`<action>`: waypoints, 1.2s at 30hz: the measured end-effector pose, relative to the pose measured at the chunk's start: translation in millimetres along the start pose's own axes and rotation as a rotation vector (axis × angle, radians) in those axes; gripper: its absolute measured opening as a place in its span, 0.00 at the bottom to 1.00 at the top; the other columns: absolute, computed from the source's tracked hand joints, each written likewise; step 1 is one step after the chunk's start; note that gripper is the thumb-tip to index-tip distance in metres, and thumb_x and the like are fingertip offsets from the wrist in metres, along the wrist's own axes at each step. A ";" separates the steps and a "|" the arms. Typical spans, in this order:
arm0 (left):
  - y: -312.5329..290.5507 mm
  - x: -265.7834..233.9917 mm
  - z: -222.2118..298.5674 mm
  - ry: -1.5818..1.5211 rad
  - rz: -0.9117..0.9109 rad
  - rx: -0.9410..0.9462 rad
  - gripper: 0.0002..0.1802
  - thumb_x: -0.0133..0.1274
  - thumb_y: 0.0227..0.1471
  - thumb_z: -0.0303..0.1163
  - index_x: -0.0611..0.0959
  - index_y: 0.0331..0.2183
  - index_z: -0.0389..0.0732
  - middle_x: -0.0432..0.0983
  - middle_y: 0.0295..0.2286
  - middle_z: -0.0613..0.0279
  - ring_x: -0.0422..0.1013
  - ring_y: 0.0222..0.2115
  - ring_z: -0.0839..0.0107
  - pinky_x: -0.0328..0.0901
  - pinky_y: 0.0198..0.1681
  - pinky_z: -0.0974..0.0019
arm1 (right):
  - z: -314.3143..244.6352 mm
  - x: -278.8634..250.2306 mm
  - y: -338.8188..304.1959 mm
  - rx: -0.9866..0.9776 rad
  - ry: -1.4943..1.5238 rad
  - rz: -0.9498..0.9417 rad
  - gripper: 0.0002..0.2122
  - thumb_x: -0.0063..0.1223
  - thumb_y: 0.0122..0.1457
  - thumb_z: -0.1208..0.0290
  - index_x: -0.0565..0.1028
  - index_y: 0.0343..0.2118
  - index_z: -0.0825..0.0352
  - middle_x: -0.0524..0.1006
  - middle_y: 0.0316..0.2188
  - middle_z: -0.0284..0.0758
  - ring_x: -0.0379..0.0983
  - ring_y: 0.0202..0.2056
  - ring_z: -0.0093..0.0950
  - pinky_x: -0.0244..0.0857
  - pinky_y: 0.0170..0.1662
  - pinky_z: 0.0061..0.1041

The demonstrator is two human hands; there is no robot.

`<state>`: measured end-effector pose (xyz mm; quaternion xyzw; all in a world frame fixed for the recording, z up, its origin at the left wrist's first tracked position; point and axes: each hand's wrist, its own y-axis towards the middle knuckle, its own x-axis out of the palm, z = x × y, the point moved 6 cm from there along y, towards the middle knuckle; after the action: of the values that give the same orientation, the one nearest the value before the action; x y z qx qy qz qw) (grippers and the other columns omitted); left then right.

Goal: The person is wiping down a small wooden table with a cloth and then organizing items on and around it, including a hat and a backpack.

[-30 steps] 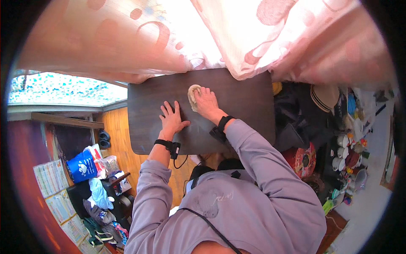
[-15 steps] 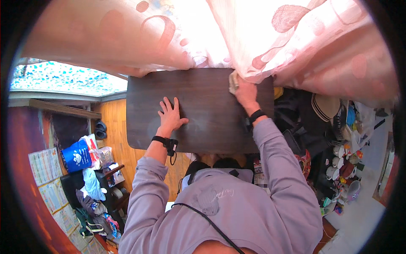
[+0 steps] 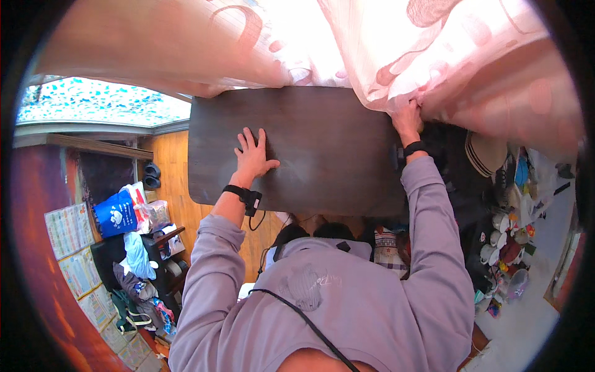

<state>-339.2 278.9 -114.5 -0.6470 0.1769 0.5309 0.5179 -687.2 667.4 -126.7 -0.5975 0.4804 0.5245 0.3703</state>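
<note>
My left hand (image 3: 252, 158) lies flat with spread fingers on the dark brown wood-grain tabletop (image 3: 316, 142), left of its middle. At the table's far right corner, my right hand (image 3: 407, 121) is closed, fingers pointing away from me. The hem of a pinkish patterned curtain (image 3: 458, 68) drapes against its fingertips and partly covers them. What that hand holds, if anything, is hidden now. A pale smudge shows on the tabletop to the right of my left hand. Both wrists wear black straps; a small device with a cable sits on the left one.
Light curtains hang over the table's far edge. On the left are a blue bag (image 3: 116, 214), piled clothes (image 3: 139, 288) and dark slippers (image 3: 151, 176) on the wooden floor (image 3: 172, 167). A striped hat (image 3: 486, 154) and several hanging items crowd the right side.
My right hand has moved right, from the far edge to the far right corner. The light cloth-like thing seen in it earlier is out of sight. My left hand stays flat on the table.
</note>
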 end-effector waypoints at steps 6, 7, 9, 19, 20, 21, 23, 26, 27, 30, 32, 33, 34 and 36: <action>3.7 -0.8 1.1 0.005 0.019 0.015 0.71 0.75 0.47 0.59 0.48 0.77 0.51 0.32 0.75 0.30 0.36 0.75 0.25 0.52 0.69 0.21 | 11.6 -19.8 -64.7 0.156 -0.031 0.013 0.20 0.58 0.64 0.63 0.75 0.59 0.59 0.73 0.51 0.53 0.72 0.55 0.56 0.73 0.55 0.53; 3.2 -0.6 1.4 0.007 0.021 0.021 0.71 0.74 0.47 0.59 0.48 0.77 0.49 0.33 0.75 0.28 0.37 0.74 0.25 0.52 0.68 0.21 | 13.6 -21.8 -82.4 0.156 -0.031 0.048 0.22 0.59 0.64 0.63 0.75 0.60 0.58 0.72 0.50 0.52 0.72 0.54 0.56 0.73 0.53 0.52; 3.9 -1.7 5.3 0.014 0.026 0.026 0.71 0.74 0.47 0.59 0.49 0.77 0.48 0.35 0.74 0.28 0.37 0.74 0.25 0.52 0.68 0.21 | 19.8 -25.8 -120.9 0.193 -0.049 0.039 0.22 0.59 0.63 0.64 0.75 0.61 0.58 0.72 0.50 0.51 0.72 0.53 0.55 0.73 0.53 0.51; -0.3 0.3 3.2 -0.038 0.029 -0.013 0.71 0.77 0.45 0.53 0.49 0.77 0.49 0.34 0.75 0.30 0.37 0.74 0.26 0.52 0.68 0.20 | -5.3 -38.9 -296.5 0.040 -0.025 0.038 0.31 0.65 0.57 0.68 0.72 0.65 0.63 0.70 0.54 0.45 0.69 0.53 0.50 0.68 0.55 0.49; -1.4 -0.6 4.5 -0.042 0.030 -0.022 0.71 0.77 0.45 0.52 0.50 0.77 0.48 0.34 0.75 0.29 0.37 0.74 0.26 0.52 0.68 0.20 | -2.4 -37.6 -296.3 0.049 -0.021 0.035 0.31 0.65 0.57 0.68 0.72 0.65 0.63 0.70 0.54 0.45 0.69 0.53 0.50 0.68 0.55 0.49; -2.7 -1.7 8.4 -0.030 0.028 -0.021 0.71 0.77 0.45 0.52 0.50 0.77 0.48 0.34 0.75 0.29 0.37 0.74 0.26 0.52 0.68 0.20 | -0.2 -36.8 -291.3 0.041 -0.020 0.049 0.31 0.65 0.56 0.69 0.72 0.65 0.63 0.70 0.54 0.45 0.69 0.53 0.50 0.68 0.55 0.49; 0.3 -2.8 17.7 -0.054 0.017 -0.032 0.66 0.75 0.47 0.47 0.53 0.76 0.47 0.36 0.74 0.28 0.39 0.74 0.26 0.54 0.68 0.23 | -7.1 -36.3 -274.0 0.027 -0.003 0.062 0.30 0.64 0.55 0.69 0.74 0.63 0.63 0.71 0.52 0.44 0.69 0.52 0.49 0.68 0.53 0.50; 4.3 26.3 27.9 0.063 0.104 0.072 0.58 0.71 0.51 0.42 0.57 0.74 0.44 0.40 0.73 0.27 0.42 0.73 0.26 0.56 0.68 0.26 | -28.3 -23.3 -236.4 -0.061 0.012 0.166 0.27 0.63 0.56 0.68 0.75 0.61 0.63 0.73 0.49 0.43 0.71 0.49 0.48 0.69 0.50 0.49; -2.4 34.0 41.9 0.069 0.164 0.110 0.52 0.66 0.53 0.37 0.60 0.73 0.44 0.44 0.73 0.28 0.45 0.73 0.28 0.56 0.68 0.28 | -34.8 -20.6 -228.7 -0.048 0.012 0.165 0.27 0.63 0.56 0.68 0.75 0.61 0.63 0.73 0.49 0.43 0.71 0.49 0.48 0.69 0.50 0.49; -25.4 40.5 98.1 -0.031 0.230 0.368 0.50 0.66 0.55 0.41 0.62 0.73 0.44 0.45 0.73 0.31 0.45 0.74 0.31 0.55 0.69 0.28 | -74.2 -19.1 -211.9 -0.176 0.110 0.202 0.24 0.61 0.56 0.68 0.77 0.58 0.63 0.75 0.46 0.41 0.72 0.47 0.46 0.68 0.48 0.48; -40.9 47.1 129.7 -0.024 0.230 0.461 0.51 0.65 0.56 0.45 0.60 0.74 0.45 0.42 0.74 0.32 0.43 0.75 0.32 0.50 0.71 0.29 | -99.0 -17.4 -213.5 -0.259 0.165 0.153 0.25 0.61 0.57 0.67 0.76 0.59 0.62 0.75 0.48 0.41 0.72 0.49 0.46 0.67 0.52 0.49; -48.2 48.5 142.2 -0.021 0.237 0.540 0.52 0.65 0.58 0.49 0.59 0.75 0.47 0.39 0.75 0.33 0.40 0.75 0.33 0.46 0.73 0.29 | -109.6 -18.0 -217.5 -0.303 0.202 0.100 0.26 0.61 0.57 0.67 0.76 0.60 0.62 0.75 0.52 0.42 0.72 0.53 0.47 0.66 0.56 0.50; -52.1 49.4 148.6 -0.026 0.228 0.561 0.52 0.65 0.58 0.49 0.59 0.75 0.47 0.39 0.75 0.33 0.40 0.75 0.33 0.46 0.73 0.29 | -113.3 -16.1 -225.2 -0.285 0.188 0.100 0.26 0.61 0.57 0.67 0.76 0.60 0.62 0.75 0.52 0.42 0.72 0.53 0.47 0.66 0.56 0.50; -53.0 51.2 152.2 0.044 0.180 0.487 0.60 0.65 0.55 0.60 0.55 0.77 0.48 0.34 0.76 0.34 0.33 0.77 0.35 0.37 0.74 0.27 | -123.0 -17.0 -249.6 -0.448 0.152 0.115 0.28 0.61 0.59 0.66 0.75 0.64 0.61 0.73 0.62 0.45 0.68 0.63 0.49 0.60 0.66 0.56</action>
<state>-355.5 447.2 -118.3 -0.4964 0.3674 0.5025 0.6050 -413.4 620.1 -103.7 -0.6743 0.4119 0.5915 0.1609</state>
